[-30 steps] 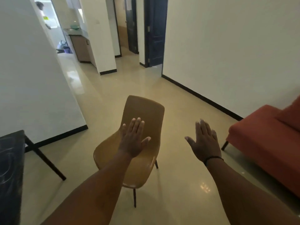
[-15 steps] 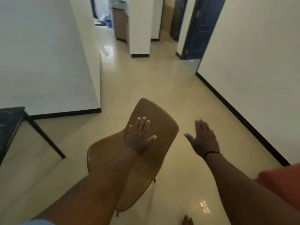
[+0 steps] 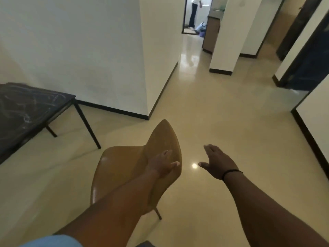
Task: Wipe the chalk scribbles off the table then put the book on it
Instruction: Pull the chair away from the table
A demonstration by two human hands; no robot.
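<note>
The view is swinging left, bringing more of the scribbled table (image 3: 26,111) into sight; left hand (image 3: 162,164) and right hand (image 3: 218,162) are hovering flat-fingered, holding nothing, over the chair (image 3: 124,163).

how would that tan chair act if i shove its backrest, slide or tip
The chair probably slides easily: thin legs on a glossy floor. Its moulded shell looks stiff and likely light. A push high on the backrest, where the left hand is, may tip it rather than slide it.
</note>
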